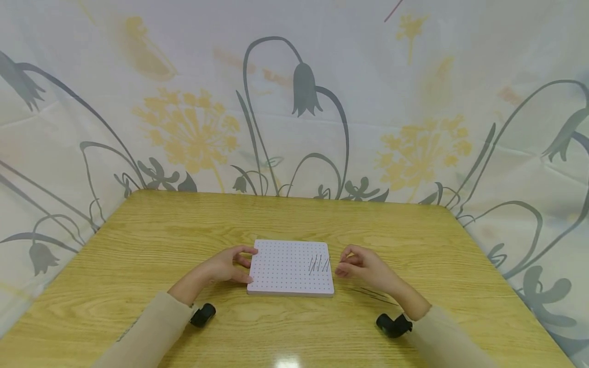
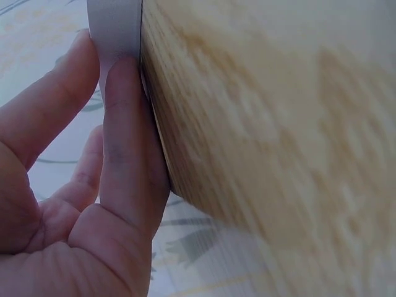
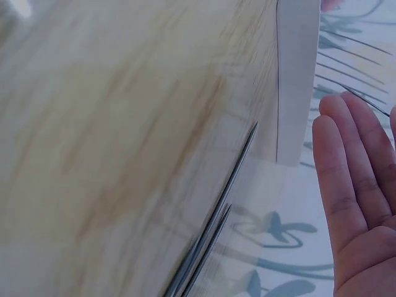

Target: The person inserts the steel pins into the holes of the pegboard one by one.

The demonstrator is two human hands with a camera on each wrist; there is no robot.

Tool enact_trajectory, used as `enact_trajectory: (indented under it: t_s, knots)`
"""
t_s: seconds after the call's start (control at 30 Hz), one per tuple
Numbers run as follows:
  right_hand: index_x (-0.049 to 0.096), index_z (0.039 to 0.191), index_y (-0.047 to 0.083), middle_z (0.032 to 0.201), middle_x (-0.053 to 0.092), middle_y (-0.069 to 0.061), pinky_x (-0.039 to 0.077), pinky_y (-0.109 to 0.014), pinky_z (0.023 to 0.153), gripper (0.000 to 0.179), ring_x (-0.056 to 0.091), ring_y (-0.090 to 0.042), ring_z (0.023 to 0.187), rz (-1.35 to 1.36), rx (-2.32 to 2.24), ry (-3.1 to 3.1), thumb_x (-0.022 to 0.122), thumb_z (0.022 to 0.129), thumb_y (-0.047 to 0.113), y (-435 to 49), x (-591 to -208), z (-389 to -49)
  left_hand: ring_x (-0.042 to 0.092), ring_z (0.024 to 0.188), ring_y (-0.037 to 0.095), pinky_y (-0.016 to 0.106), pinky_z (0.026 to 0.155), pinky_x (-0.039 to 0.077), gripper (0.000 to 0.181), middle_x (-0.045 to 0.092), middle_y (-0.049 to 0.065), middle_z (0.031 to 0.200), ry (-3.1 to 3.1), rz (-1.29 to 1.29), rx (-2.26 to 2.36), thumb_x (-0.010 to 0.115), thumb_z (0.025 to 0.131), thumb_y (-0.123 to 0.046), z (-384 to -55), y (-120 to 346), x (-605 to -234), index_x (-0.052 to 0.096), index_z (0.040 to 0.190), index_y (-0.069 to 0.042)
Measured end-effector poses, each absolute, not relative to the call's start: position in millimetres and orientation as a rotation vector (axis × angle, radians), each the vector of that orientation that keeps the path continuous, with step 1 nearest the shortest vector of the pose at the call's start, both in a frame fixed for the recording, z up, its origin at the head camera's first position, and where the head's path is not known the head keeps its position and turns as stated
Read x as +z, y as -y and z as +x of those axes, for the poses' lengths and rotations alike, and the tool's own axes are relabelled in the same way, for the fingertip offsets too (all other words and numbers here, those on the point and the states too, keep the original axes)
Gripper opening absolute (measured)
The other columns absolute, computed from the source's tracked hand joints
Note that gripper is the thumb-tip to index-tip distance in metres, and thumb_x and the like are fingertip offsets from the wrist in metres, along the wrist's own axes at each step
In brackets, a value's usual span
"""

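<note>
A white board (image 1: 290, 271) dotted with rows of small holes lies flat on the table. My left hand (image 1: 227, 264) grips its left edge, fingertips on the rim; in the left wrist view, fingers (image 2: 120, 124) press along the board's side (image 2: 116, 31). Just off the right edge, my right hand (image 1: 361, 266) pinches a thin dark needle (image 3: 365, 100), its other fingers held out straight. Several needles (image 1: 318, 263) stand in the board's right part, slightly tilted. More needles (image 3: 213, 213) lie loose on the table below the right hand.
The wooden table (image 1: 285, 217) runs back to a hanging cloth (image 1: 207, 66) printed with flowers. Dark wrist cameras (image 1: 203, 315) sit at both sleeves, close above the tabletop.
</note>
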State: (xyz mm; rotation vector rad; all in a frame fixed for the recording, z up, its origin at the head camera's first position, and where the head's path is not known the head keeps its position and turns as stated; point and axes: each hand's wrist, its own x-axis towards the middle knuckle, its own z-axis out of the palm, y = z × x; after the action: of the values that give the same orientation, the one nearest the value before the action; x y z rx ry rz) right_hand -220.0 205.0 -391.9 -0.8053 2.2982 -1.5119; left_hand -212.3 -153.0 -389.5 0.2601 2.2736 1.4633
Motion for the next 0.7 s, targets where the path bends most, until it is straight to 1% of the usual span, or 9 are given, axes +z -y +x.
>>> enact_trajectory:
  t_s: [0.17,0.3,0.5,0.7]
  knots:
    - [0.051,0.096,-0.006,0.092,0.065,-0.025,0.052,-0.041,0.072,0.010,0.064,-0.038,0.086,-0.830,-1.527,-2.293,0.055,0.093,0.002,-196.5,-390.7,-220.5,0.053,0.095,0.024,0.031,0.068,0.047,0.068,0.053,0.015,0.109,-2.271,0.257,1.461,0.075,0.075,0.002,-212.0,153.5,-388.9,0.045,0.135,-0.002]
    - [0.052,0.094,-0.006,0.091,0.065,-0.024,0.052,-0.042,0.071,0.009,0.065,-0.035,0.083,-0.865,-1.549,-2.268,0.057,0.091,0.001,-191.1,-390.4,-220.3,0.053,0.097,0.025,0.031,0.068,0.047,0.068,0.053,0.015,0.109,-2.269,0.262,1.458,0.075,0.075,0.001,-211.2,153.4,-387.9,0.044,0.135,-0.002]
    - [0.056,0.092,-0.002,0.090,0.067,-0.018,0.053,-0.040,0.069,0.006,0.066,-0.026,0.080,-0.863,-1.515,-2.321,0.059,0.090,0.003,-183.9,-391.3,-220.6,0.053,0.095,0.025,0.031,0.068,0.047,0.068,0.053,0.015,0.109,-2.259,0.263,1.476,0.076,0.075,0.002,-211.5,153.2,-388.5,0.045,0.135,-0.001]
    - [0.058,0.091,-0.003,0.088,0.068,-0.017,0.053,-0.038,0.067,0.006,0.066,-0.024,0.079,-0.850,-1.501,-2.359,0.060,0.089,0.002,-176.2,-390.8,-221.2,0.053,0.095,0.025,0.031,0.068,0.047,0.068,0.053,0.015,0.108,-2.257,0.249,1.475,0.076,0.074,0.002,-213.5,153.7,-390.1,0.045,0.135,-0.002]
